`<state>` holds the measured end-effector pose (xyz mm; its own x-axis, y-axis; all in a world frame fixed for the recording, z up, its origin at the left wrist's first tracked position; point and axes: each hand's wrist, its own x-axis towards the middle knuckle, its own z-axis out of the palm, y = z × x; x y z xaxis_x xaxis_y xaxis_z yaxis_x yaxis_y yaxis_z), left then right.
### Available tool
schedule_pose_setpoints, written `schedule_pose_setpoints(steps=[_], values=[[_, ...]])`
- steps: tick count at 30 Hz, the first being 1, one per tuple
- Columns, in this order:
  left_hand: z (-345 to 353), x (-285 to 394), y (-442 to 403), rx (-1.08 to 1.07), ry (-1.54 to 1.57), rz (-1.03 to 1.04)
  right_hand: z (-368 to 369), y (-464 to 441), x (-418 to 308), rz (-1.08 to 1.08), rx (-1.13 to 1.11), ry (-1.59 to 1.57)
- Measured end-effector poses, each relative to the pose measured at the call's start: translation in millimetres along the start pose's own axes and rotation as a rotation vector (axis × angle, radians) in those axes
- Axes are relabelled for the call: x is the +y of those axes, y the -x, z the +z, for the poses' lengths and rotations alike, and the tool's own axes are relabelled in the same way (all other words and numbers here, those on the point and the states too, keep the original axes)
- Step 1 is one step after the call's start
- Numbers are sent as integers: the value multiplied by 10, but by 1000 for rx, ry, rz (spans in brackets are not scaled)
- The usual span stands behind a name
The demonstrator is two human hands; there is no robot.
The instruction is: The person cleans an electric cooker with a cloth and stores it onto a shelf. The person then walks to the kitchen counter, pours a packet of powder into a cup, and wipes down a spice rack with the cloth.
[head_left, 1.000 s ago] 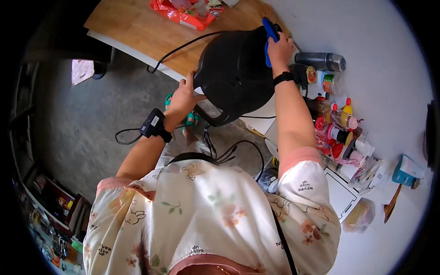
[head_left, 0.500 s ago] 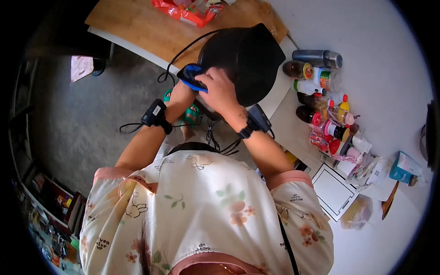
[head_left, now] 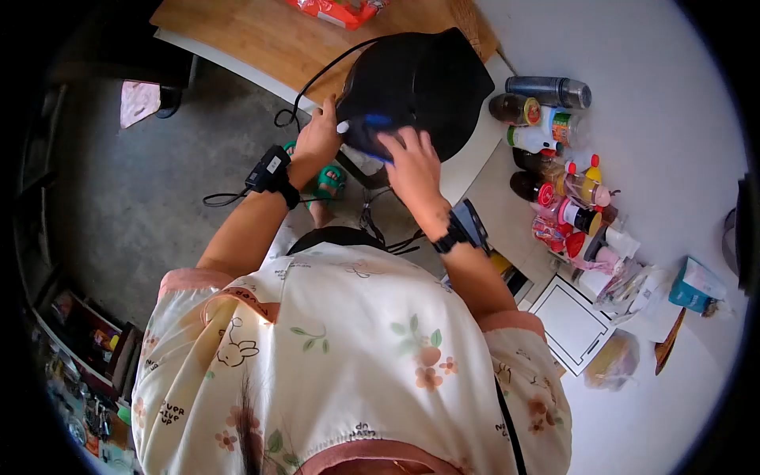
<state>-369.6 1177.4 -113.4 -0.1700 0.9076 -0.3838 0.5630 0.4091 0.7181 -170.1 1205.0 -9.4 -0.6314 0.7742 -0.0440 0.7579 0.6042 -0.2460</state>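
Observation:
A large black rounded appliance [head_left: 451, 87] with a pointed edge stands at the table's corner in the head view. My left hand [head_left: 318, 136] is closed on its near left edge, beside a small white spot whose kind I cannot make out. My right hand [head_left: 416, 168] lies against the appliance's near side, fingers bent over a dark cloth-like pad with blue edges [head_left: 370, 136]. Motion smears the pad, so its exact kind is unclear. Both wrists carry black straps with small devices.
A black cord [head_left: 317, 79] loops off the wooden tabletop [head_left: 237, 36]. A red packet [head_left: 340, 11] lies at the back. Several bottles and jars [head_left: 554, 170] line the wall on the right, with a white framed board [head_left: 564, 324] nearer. Green sandals [head_left: 328, 180] show on the floor.
My right hand has moved right, with the blue-edged pad now over the appliance's side. The left hand has shifted up onto the appliance's edge, away from the pad.

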Motion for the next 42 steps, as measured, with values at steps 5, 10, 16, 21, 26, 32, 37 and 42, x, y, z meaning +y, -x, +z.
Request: schedule_pose_setpoints(steps=[5, 10, 16, 21, 26, 32, 37, 42], values=[[-1, -4, 22, -9, 13, 5, -208, 366, 497, 242, -242, -27], [-19, 28, 19, -31, 14, -26, -376, -606, 449, 51, 247, -4], [-19, 61, 50, 6, -1, -10, -99, -470, 602, 98, 115, 44], [31, 13, 14, 29, -37, 6, -132, 342, 860, 297, -12, 48], [-20, 33, 17, 4, -20, -3, -342, 33, 595, 251, 155, -158], [36, -14, 23, 34, -55, 36, 115, -419, 142, 18, 132, 150], [-6, 40, 32, 10, -49, 12, -23, 182, 333, 49, 46, 133], [20, 1, 5, 0, -32, 14, -126, 551, 754, 365, -116, -64]])
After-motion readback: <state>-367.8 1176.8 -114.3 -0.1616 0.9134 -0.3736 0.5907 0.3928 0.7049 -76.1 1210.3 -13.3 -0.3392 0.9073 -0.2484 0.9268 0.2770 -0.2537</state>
